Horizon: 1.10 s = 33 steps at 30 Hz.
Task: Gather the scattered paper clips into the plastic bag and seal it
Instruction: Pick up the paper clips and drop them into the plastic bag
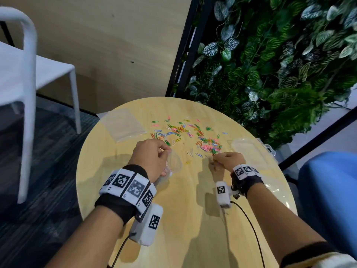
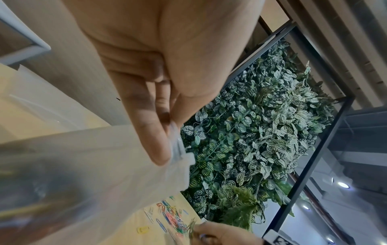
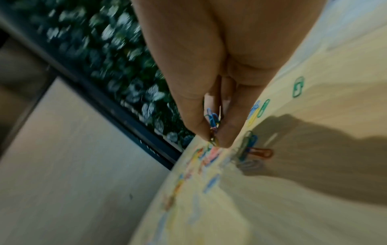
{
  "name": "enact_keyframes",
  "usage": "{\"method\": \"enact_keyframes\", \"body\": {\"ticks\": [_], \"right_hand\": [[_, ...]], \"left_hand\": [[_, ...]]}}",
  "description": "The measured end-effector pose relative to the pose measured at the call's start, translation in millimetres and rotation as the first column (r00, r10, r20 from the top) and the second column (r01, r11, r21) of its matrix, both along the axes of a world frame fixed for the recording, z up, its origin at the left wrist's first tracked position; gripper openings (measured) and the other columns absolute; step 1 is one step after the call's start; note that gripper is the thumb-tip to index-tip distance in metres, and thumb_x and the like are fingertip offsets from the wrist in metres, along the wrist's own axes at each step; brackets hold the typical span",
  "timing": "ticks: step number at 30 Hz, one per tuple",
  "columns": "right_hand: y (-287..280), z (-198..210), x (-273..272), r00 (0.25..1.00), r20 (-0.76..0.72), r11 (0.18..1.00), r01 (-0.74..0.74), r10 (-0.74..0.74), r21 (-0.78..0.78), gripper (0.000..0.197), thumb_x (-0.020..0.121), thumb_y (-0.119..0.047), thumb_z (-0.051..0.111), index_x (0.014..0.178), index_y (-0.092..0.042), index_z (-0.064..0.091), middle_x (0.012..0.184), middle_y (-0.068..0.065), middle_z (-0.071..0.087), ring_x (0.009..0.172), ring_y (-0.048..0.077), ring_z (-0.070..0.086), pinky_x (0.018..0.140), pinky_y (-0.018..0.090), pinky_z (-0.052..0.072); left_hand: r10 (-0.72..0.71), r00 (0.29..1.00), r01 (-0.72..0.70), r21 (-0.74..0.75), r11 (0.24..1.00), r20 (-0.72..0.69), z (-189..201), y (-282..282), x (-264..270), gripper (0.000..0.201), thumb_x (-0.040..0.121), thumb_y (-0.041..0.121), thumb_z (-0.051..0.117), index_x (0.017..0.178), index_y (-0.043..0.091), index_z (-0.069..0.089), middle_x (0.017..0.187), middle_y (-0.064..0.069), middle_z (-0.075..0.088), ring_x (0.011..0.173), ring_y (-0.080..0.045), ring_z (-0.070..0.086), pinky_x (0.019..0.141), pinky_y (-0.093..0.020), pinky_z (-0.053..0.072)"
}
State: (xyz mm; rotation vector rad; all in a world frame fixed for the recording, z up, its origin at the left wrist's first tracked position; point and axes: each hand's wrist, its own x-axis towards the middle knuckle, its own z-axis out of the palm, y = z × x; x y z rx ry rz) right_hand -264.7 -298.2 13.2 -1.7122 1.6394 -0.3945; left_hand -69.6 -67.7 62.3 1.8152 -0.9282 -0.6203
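Early going here: most of the clips (image 1: 188, 133) lie spread across the middle and far side of the round desk (image 1: 185, 209), a thick colourful drift running toward the right edge. The bag (image 1: 173, 163) is up off the desk at the near left of that spread, mouth gaping toward the clips, and little if anything shows inside it yet. So by my reckoning nearly all the gathering is left, and the sealing after that.

Left hand (image 1: 154, 158): fingers curled, thumb and fingertips (image 2: 156, 149) pinching the bag's top edge by the zip strip, holding the mouth open.

Right hand (image 1: 227, 160): down at the near edge of the pile, fingers drawn tight together, pinching a small bunch of clips, blue and a brownish one showing between the fingertips (image 3: 199, 129) just above the desk.

A second flat bag (image 1: 123, 123) lies at the far left edge, and a clear lidded box (image 1: 249, 149) sits at the right edge.
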Motion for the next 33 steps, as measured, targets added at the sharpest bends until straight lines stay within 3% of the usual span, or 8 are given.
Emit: {"method": "enact_keyframes", "body": {"ticks": [3,5,8,14,22,28,30,33], "right_hand": [[10.4,12.8,-4.2,0.799,0.573,0.955,0.008,-0.184,0.296,0.025,0.076,-0.007,0.077,0.096,0.006,0.071,0.106,0.021,0.071,0.097,0.027,0.069,0.079,0.031,0.06],[31.0,33.6,3.0,0.671,0.715,0.91,-0.147,-0.197,0.389,0.025,0.086,-0.003,0.066,0.108,0.009,0.064,0.109,0.019,0.069,0.091,0.019,0.07,0.071,0.018,0.058],[64.5,56.6,18.0,0.653,0.755,0.86,-0.348,-0.064,0.374,0.023,0.091,0.0,0.057,0.111,0.01,0.061,0.087,0.013,0.071,0.073,0.013,0.072,0.071,0.017,0.058],[96.3,57.8,43.2,0.826,0.444,0.874,-0.457,0.347,0.166,0.018,0.087,-0.002,0.066,0.098,0.012,0.069,0.09,0.021,0.071,0.072,0.018,0.069,0.078,0.025,0.059],[99.3,65.5,56.1,0.75,0.075,0.751,-0.644,0.658,-0.143,0.01,0.079,-0.008,0.075,0.088,-0.012,0.078,0.067,-0.009,0.071,0.061,0.001,0.066,0.067,0.016,0.054],[41.9,59.6,56.6,0.814,0.385,0.895,-0.437,0.435,-0.087,0.013,0.087,-0.002,0.065,0.094,-0.008,0.074,0.094,0.012,0.072,0.076,0.02,0.063,0.061,0.024,0.057],[2.0,39.7,50.0,0.92,-0.028,0.912,-0.391,0.391,-0.123,0.024,0.091,-0.018,0.063,0.114,-0.014,0.069,0.117,0.01,0.068,0.099,0.027,0.065,0.08,0.03,0.056],[-33.5,4.0,37.9,0.742,-0.578,0.903,-0.428,0.341,-0.017,0.056,0.094,-0.039,0.053,0.145,-0.02,0.038,0.14,0.01,0.052,0.12,0.03,0.054,0.095,0.036,0.046]], "left_hand": [[-0.006,1.0,0.006,0.008,1.0,0.007,0.5,-7.0,-4.3,0.012,0.094,0.011,0.06,0.09,0.015,0.07,0.067,-0.005,0.07,0.048,-0.02,0.07,0.055,-0.027,0.06],[-0.004,1.0,0.004,0.011,1.0,0.003,1.1,-12.1,-8.3,0.013,0.095,0.01,0.059,0.089,0.015,0.07,0.067,-0.006,0.07,0.049,-0.021,0.071,0.056,-0.027,0.06],[-0.013,1.0,0.013,0.009,1.0,0.009,0.9,-20.0,-16.6,0.014,0.095,0.011,0.058,0.09,0.016,0.07,0.07,-0.006,0.07,0.049,-0.02,0.071,0.054,-0.025,0.058],[-0.046,0.999,0.046,-0.01,0.999,-0.003,3.5,-27.7,-27.4,0.016,0.094,0.009,0.059,0.087,0.017,0.071,0.068,-0.008,0.07,0.05,-0.024,0.071,0.062,-0.038,0.062],[-0.03,0.998,0.027,-0.045,0.999,-0.06,5.4,-21.3,-14.8,0.012,0.094,0.008,0.061,0.091,0.015,0.071,0.074,-0.012,0.071,0.053,-0.026,0.072,0.061,-0.041,0.063],[0.024,0.994,-0.032,-0.079,0.996,-0.103,6.3,-13.3,1.7,0.013,0.094,0.006,0.06,0.095,0.009,0.073,0.063,-0.007,0.069,0.05,-0.021,0.071,0.052,-0.03,0.061],[0.039,0.994,-0.048,-0.087,0.995,-0.107,7.6,-10.5,6.8,0.013,0.094,0.006,0.06,0.094,0.008,0.073,0.064,-0.007,0.069,0.049,-0.021,0.07,0.05,-0.028,0.061],[0.046,0.994,-0.054,-0.081,0.995,-0.097,8.0,-7.2,12.7,0.015,0.095,0.005,0.059,0.094,0.01,0.073,0.066,-0.006,0.07,0.048,-0.019,0.069,0.05,-0.025,0.06]]}}
